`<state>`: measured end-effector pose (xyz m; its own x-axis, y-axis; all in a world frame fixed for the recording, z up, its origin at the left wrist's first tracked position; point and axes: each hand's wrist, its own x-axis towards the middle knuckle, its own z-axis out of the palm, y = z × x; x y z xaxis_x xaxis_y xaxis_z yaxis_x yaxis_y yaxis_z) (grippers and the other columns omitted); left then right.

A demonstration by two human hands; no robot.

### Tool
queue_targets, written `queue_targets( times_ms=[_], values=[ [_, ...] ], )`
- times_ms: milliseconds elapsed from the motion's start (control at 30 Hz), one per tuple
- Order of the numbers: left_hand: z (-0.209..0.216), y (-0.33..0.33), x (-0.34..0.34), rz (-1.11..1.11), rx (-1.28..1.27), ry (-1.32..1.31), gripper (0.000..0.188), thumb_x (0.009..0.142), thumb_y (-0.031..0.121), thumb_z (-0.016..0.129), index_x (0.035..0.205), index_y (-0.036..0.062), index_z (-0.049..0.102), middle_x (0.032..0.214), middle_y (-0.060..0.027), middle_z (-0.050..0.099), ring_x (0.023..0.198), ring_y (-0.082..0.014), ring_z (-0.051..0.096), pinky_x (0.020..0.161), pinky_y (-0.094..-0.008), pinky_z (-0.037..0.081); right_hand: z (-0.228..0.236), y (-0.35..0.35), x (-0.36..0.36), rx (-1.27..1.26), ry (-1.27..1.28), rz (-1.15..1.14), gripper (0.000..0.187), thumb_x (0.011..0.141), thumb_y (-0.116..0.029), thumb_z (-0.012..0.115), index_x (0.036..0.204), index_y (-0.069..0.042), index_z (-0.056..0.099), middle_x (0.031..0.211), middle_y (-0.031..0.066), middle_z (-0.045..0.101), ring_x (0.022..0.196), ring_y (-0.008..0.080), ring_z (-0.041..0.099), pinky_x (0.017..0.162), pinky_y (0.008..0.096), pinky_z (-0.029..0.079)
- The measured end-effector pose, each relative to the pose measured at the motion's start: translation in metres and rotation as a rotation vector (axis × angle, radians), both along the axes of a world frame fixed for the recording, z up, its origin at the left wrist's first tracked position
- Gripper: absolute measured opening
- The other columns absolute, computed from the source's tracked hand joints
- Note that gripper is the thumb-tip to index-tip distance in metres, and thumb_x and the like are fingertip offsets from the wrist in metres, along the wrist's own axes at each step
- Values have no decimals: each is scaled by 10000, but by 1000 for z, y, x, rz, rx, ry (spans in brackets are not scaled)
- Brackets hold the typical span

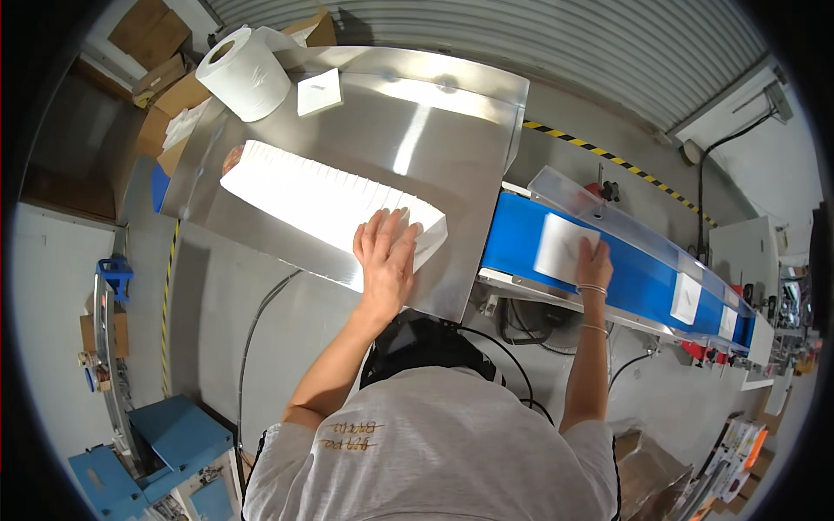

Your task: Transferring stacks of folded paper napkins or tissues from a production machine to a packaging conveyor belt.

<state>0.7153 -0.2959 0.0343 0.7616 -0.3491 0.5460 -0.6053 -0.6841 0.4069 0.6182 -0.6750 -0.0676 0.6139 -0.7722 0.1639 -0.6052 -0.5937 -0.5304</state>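
Note:
A long row of thin white square packs (304, 191) stands on edge, pressed together, on the steel table (365, 139). At the row's right end, my left hand (387, 252) lies on top with its fingers stretched out. Over the blue conveyor belt (512, 234), my right hand (594, 263) grips one white square pack (563, 246) by its right edge. That pack is blurred, and I cannot tell whether it touches the belt. Farther right on the belt lie a second white pack (685, 298) and a third one (728, 322).
A big white roll (245, 75) stands at the table's far left, beside a small white stack (320, 92). A clear guard (625, 221) runs along the belt's far side. Cardboard boxes (178, 113) sit left of the table. Black cables (252, 339) cross the floor.

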Motion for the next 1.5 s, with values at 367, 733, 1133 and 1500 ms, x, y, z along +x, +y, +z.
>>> queue_targets(
  times_ms=[367, 733, 1133, 1500],
  values=[
    [16, 2, -3, -163, 79, 38, 357, 738, -21, 630, 1071, 103, 676, 1356, -104, 484, 1336, -359, 314, 1075, -533, 179, 91, 161, 85, 496, -205, 1133, 457, 782, -138, 734, 1202, -85, 562, 1277, 79, 507, 1065, 204, 552, 858, 299, 481],
    [2, 9, 10, -41, -10, 14, 344, 765, -37, 644, 1094, 64, 656, 1303, -120, 506, 1236, -368, 414, 1016, -497, 308, 14, 26, 17, 322, -64, 97, 440, 893, -400, 618, 1068, 0, 565, 934, 187, 634, 783, 310, 600, 713, 378, 483],
    [17, 9, 6, -137, 93, 95, 376, 719, -14, 635, 1073, 106, 681, 1412, -150, 415, 1369, -389, 260, 1094, -544, 134, 95, 168, 91, 578, -142, 1115, 482, 775, -178, 747, 1210, -102, 555, 1307, 96, 474, 1122, 240, 517, 886, 301, 454],
    [7, 17, 16, -2, -22, 69, 326, 785, -26, 616, 1094, 71, 652, 1303, -142, 502, 1247, -380, 400, 1028, -488, 301, 17, 47, 44, 333, -173, 131, 443, 869, -437, 622, 937, 0, 612, 857, 236, 640, 810, 359, 626, 735, 411, 486]
  ],
)
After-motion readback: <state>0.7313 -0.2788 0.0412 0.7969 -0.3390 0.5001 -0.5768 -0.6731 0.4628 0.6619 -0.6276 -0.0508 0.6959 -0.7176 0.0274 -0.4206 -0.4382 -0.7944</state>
